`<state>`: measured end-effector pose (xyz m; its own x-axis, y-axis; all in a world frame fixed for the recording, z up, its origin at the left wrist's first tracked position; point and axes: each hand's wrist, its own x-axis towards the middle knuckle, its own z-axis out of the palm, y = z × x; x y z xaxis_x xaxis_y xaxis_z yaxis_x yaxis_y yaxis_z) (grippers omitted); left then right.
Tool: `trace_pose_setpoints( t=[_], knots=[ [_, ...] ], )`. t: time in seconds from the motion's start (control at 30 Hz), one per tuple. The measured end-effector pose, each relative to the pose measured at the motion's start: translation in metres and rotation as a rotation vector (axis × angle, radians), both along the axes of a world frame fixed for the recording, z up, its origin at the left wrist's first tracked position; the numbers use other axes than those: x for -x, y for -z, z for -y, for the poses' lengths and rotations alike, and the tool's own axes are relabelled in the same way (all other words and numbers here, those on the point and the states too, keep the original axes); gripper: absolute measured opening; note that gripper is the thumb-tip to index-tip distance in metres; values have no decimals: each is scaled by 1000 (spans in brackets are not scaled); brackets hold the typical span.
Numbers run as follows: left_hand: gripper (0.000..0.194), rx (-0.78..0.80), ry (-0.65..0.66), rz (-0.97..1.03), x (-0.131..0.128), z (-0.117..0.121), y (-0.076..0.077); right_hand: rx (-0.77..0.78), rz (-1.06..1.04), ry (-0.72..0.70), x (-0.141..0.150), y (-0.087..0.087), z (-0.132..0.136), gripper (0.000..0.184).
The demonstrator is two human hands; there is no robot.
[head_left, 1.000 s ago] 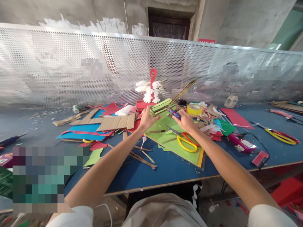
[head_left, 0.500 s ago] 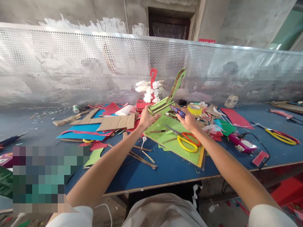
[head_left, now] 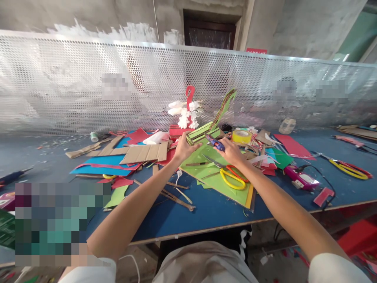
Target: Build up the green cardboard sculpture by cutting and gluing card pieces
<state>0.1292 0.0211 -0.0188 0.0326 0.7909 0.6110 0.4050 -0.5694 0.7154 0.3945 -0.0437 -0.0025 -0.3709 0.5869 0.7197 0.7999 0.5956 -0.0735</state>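
Both hands full at the green model!

Right at the front we have the blue worktop (head_left: 165, 226), its pale edge running just before the person. Thin brown strips (head_left: 176, 199) lie loose on it, and to their right sits a light-green sheet (head_left: 235, 196), carrying scissors (head_left: 232, 181) with yellow and orange handles, blades slanting away to the left.

Now to the action! The left hand (head_left: 184, 148) has the left end of the green model (head_left: 203, 133) pinched between thumb and fingers, held up over the far part of that sheet. What a shape: a low striped body, and a tall green arm with a brown edge leaning up and away to the right. And here's the right hand (head_left: 231, 151), fingers wrapped round a blue-purple tool (head_left: 217, 144), the tip right up at the model's right side; touching or just beside, I can't tell!

Out left, corrugated cardboard (head_left: 145, 153) overlaps a blue sheet (head_left: 114, 158). Over on the right, a yellow tape roll (head_left: 242, 136) sits among the scraps. Beyond the hands stands a red base (head_left: 176, 131) with white flowers (head_left: 185, 118) and a hooked red strip (head_left: 190, 93). Behind it all, a perforated metal panel (head_left: 88, 78) spans the view, bare grey wall (head_left: 279, 27) above.
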Motion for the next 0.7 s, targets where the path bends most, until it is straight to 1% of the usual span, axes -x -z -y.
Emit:
trace_pose_setpoints(
  t=[0.13, 0.23, 0.4, 0.47, 0.53, 0.57, 0.6, 0.7],
  knots=[
    [79, -37, 8, 15, 2, -1, 0, -9, -131, -93, -2, 0, -1, 30],
    [80, -26, 6, 36, 4, -1, 0, 62, -291, -160, -5, -1, -3, 30],
    [79, 68, 49, 135, 6, -1, -1, 295, -531, -288, -9, -5, -1, 29],
    [78, 121, 84, 188, 8, -2, -2, 474, -587, -311, -11, -9, 2, 27],
    [76, 155, 102, 225, 12, -3, -4, 673, -605, -337, -14, -13, 4, 28],
    [75, 158, 98, 236, 14, -3, -6, 736, -600, -341, -17, -15, 4, 29],
    [74, 152, 87, 242, 16, -3, -8, 759, -589, -325, -20, -16, 4, 30],
    [75, 152, 58, 254, 22, -2, -14, 702, -513, -168, -29, -17, -1, 33]
  ],
)
